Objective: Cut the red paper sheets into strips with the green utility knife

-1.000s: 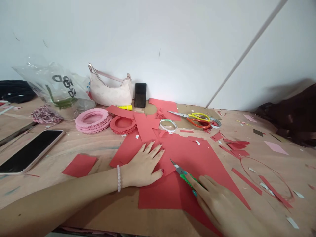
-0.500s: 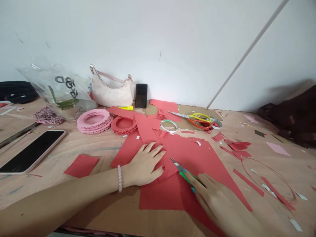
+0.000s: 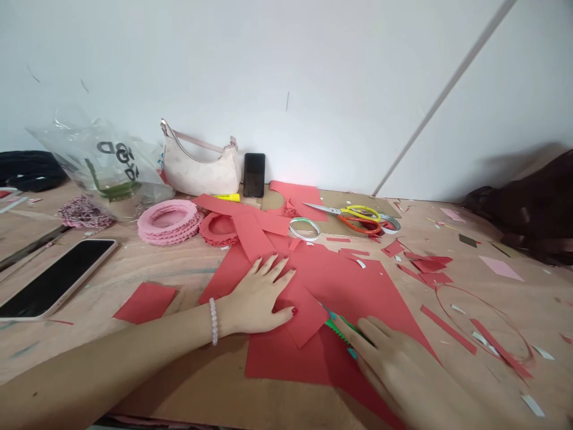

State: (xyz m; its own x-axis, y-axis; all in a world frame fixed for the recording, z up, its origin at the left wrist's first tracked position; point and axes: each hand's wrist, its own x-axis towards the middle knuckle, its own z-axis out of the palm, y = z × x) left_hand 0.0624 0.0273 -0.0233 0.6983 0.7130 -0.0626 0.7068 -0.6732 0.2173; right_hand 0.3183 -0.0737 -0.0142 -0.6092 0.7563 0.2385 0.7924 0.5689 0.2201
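The left hand (image 3: pixel 255 295) rests flat at lower centre, fingers spread and released, on the red paper sheet (image 3: pixel 358 286); the right hand (image 3: pixel 398 370) grasps a green craft knife (image 3: pixel 338 329), its blade now hidden beneath a red paper flap (image 3: pixel 307 313).

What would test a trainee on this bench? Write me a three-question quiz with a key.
1. Which hand holds the green-handled craft knife: the left hand or the right hand?
2. True or false: the left hand lies flat on the red paper.
3. Fill in the blank: the paper rings stacked left of the red rings are coloured ___.

Key: 1. the right hand; 2. true; 3. pink.
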